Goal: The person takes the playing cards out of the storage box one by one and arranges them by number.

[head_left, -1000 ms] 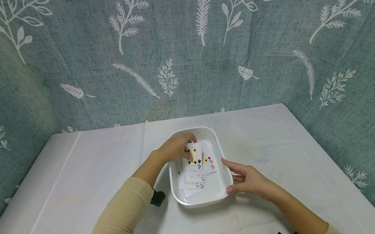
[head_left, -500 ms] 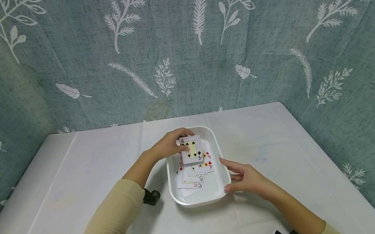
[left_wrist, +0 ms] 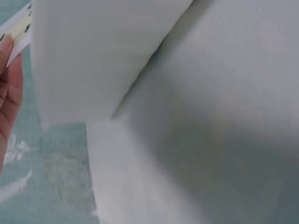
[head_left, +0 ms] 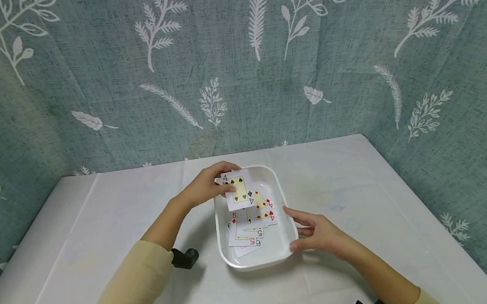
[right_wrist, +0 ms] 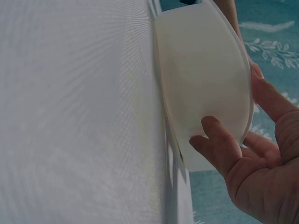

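My left hand (head_left: pixel 205 186) pinches a four of spades playing card (head_left: pixel 239 191) over the far left part of a white tray (head_left: pixel 284 242). The thumb lies on the card's face. The same card (left_wrist: pixel 18 30) shows only in part at the left wrist view's upper left. Several face-up playing cards (head_left: pixel 244 236) overlap inside the tray, with fours, fives and a six readable. My right hand (head_left: pixel 322 234) rests against the tray's right side with fingers spread. In the right wrist view, fingertips (right_wrist: pixel 211 122) touch the tray's outer wall (right_wrist: pixel 201 65).
A white cloth (head_left: pixel 105 260) covers the table. Green-blue fabric with white leaf prints (head_left: pixel 237 75) hangs behind it and along both sides. Black camera mounts (head_left: pixel 185 258) sit at the wrists.
My left hand has lifted the four of spades off the other cards and moved it left, toward the tray's far left rim. The right hand stays at the tray's side.
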Tool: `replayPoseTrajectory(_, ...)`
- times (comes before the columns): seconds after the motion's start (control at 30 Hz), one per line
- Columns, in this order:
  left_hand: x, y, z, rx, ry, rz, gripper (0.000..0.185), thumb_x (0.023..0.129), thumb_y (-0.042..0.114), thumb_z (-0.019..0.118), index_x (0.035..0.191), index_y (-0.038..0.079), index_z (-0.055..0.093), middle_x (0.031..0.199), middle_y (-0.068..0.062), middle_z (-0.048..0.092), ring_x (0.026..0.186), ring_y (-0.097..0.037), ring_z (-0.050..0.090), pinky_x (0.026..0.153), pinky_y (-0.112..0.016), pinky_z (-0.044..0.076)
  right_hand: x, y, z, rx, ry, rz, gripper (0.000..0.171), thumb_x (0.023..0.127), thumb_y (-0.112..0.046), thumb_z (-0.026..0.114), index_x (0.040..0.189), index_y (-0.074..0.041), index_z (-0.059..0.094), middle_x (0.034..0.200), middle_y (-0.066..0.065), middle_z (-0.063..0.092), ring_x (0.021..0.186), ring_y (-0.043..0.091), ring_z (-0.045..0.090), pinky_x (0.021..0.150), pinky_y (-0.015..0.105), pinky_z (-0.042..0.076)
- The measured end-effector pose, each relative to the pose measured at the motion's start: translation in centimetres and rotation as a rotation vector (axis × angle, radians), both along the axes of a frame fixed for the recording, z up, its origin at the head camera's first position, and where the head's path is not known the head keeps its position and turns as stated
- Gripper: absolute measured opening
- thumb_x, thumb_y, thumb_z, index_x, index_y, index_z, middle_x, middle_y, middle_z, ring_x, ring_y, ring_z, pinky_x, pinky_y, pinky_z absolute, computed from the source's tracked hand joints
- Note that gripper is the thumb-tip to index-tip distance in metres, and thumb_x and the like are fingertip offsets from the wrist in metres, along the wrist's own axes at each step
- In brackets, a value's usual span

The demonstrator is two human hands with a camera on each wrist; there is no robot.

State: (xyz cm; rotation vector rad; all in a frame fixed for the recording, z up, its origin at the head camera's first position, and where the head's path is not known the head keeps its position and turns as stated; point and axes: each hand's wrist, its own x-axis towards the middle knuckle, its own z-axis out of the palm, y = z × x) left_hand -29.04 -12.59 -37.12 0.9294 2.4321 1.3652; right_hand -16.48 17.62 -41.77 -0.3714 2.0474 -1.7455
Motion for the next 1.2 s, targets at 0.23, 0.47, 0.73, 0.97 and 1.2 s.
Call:
replayPoseTrajectory(0.23, 0.2, -2.2, 0.6, 0.002, 0.021, 0.065, 0.047, 0.086, 0.006, 0.068, 0.130, 0.009, 0.053, 0.128, -0.014, 0.053, 0.102, -0.030, 0.058, 0.068, -0.036, 0.056, 0.0, 0.0, 0.0, -0.007, -0.004, 0.001, 0.092, 0.072, -0.011, 0.082, 0.148, -0.006, 0.030, 0.149, 0.024, 0.030, 0.124, 0.039, 0.048, 0.086, 0.036, 0.053)
replayPoseTrajectory(0.47, 0.3, -4.8, 1.1, -0.030, 0.045, 0.162, 0.047, 0.088, 0.005, 0.065, 0.133, 0.009, 0.051, 0.130, -0.016, 0.049, 0.103, -0.032, 0.055, 0.074, -0.046, 0.054, 0.0, 0.1, -0.3, -0.012, -0.008, -0.002, 0.092, 0.072, -0.011, 0.082, 0.148, -0.007, 0.030, 0.149, 0.023, 0.031, 0.125, 0.038, 0.047, 0.086, 0.036, 0.053)
replayPoseTrajectory(0.73, 0.1, -7.7, 0.4, -0.069, 0.051, 0.219, 0.046, 0.089, 0.009, 0.065, 0.133, 0.011, 0.051, 0.129, -0.015, 0.051, 0.098, -0.028, 0.054, 0.071, -0.038, 0.052, 0.0, 0.0, -0.1, -0.014, -0.003, -0.002, 0.091, 0.072, -0.010, 0.082, 0.148, -0.007, 0.031, 0.149, 0.023, 0.032, 0.124, 0.038, 0.049, 0.085, 0.036, 0.053)
replayPoseTrajectory(0.97, 0.2, -9.4, -0.2, -0.069, 0.032, 0.228, 0.046, 0.088, 0.007, 0.065, 0.133, 0.007, 0.051, 0.127, -0.018, 0.052, 0.095, -0.028, 0.054, 0.068, -0.038, 0.053, 0.0, 0.0, -0.1, -0.015, -0.008, 0.000, 0.092, 0.072, -0.011, 0.082, 0.148, -0.008, 0.031, 0.149, 0.023, 0.032, 0.126, 0.038, 0.047, 0.085, 0.035, 0.053)
replayPoseTrajectory(1.2, -0.1, -9.9, -1.9, -0.108, 0.000, 0.257, 0.047, 0.088, 0.009, 0.066, 0.134, 0.010, 0.052, 0.126, -0.017, 0.053, 0.100, -0.030, 0.054, 0.072, -0.042, 0.053, 0.0, 0.0, -0.1, -0.017, -0.005, -0.002, 0.091, 0.072, -0.010, 0.082, 0.148, -0.006, 0.031, 0.148, 0.024, 0.032, 0.124, 0.038, 0.049, 0.085, 0.035, 0.053)
